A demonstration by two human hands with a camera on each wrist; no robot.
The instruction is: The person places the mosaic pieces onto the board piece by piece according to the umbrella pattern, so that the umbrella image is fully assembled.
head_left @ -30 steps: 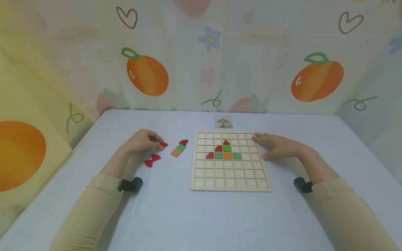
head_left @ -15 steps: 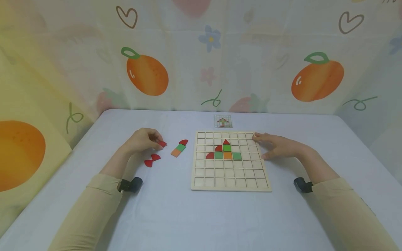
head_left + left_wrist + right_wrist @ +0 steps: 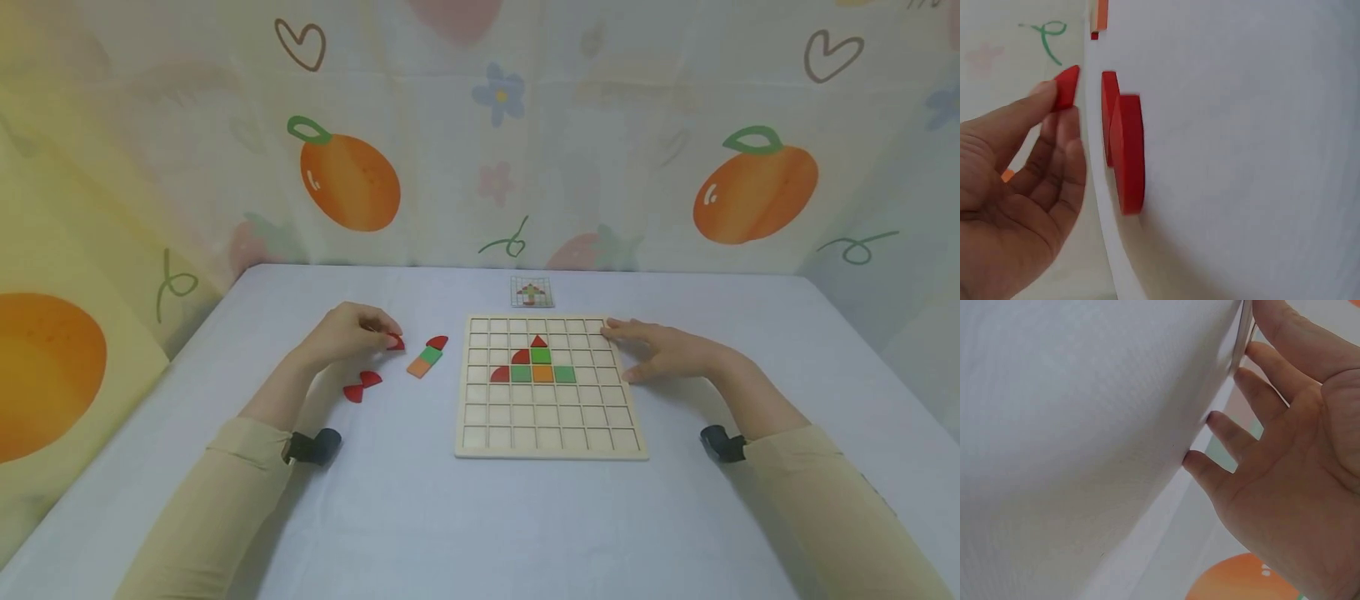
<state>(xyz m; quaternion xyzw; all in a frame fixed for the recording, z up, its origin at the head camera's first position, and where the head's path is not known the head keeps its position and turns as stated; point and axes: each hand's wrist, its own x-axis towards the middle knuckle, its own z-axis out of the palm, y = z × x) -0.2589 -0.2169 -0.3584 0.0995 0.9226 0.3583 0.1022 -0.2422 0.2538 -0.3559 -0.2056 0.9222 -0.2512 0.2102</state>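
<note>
Between thumb and fingertips my left hand point(image 3: 347, 335) pinches a red quarter-circle tile point(image 3: 1067, 87), held up off the white cloth. Two more red tiles point(image 3: 1129, 153) lie below that hand, corners together. To its right a slanted row holds a red tile point(image 3: 437, 342), a green square point(image 3: 431, 356) and an orange square point(image 3: 419, 367). My right hand point(image 3: 663, 348) rests with spread fingers at the right edge of the wooden grid board point(image 3: 551, 436). On the board sit a red triangle point(image 3: 538, 342), two red quarter-circles point(image 3: 521, 357), green squares point(image 3: 541, 356) and an orange square point(image 3: 542, 373).
A small card point(image 3: 532, 292) with a gridded picture of coloured shapes lies behind the board. A white cloth point(image 3: 390, 517) covers the table, and a fruit-patterned curtain point(image 3: 435, 100) hangs along its back edge.
My left hand has lifted slightly and shifted right, with the red tile raised in its pinch. My right hand stays at the board's edge, and the tiles on the board are unchanged.
</note>
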